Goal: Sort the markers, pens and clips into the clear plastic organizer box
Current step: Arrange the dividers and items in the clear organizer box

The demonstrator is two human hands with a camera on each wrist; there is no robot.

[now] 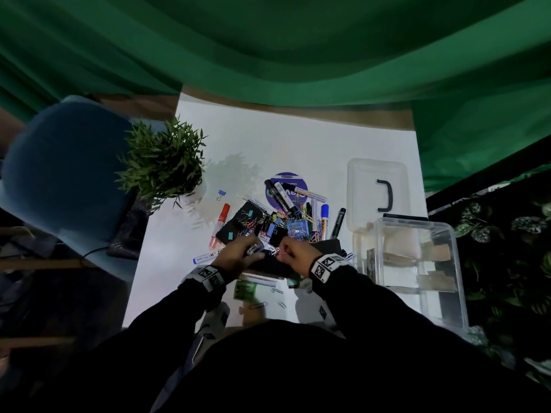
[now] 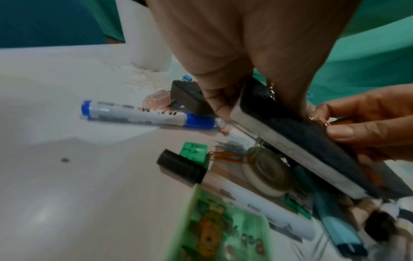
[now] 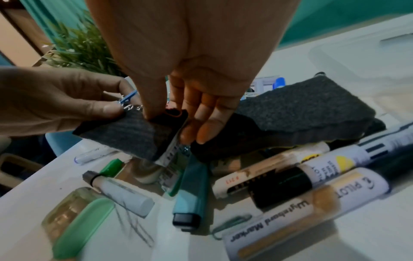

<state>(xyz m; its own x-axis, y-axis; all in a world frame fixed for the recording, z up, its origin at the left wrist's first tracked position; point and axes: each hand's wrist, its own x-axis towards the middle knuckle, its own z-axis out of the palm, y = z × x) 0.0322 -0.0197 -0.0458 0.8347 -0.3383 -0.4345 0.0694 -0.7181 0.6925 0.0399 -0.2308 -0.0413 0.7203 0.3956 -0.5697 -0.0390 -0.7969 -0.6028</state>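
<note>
At near table edge, left hand (image 1: 238,254): grips felt eraser (image 2: 301,141)
Right hand (image 1: 293,251): pinches paper clip (image 2: 322,121) on it

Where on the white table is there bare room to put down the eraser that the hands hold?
Bare table lies left of the blue-capped marker, below the red marker. More lies beyond the pile, between the plant and the clear lid. The pile of clips and markers is crowded, as is the edge under both wrists.
</note>
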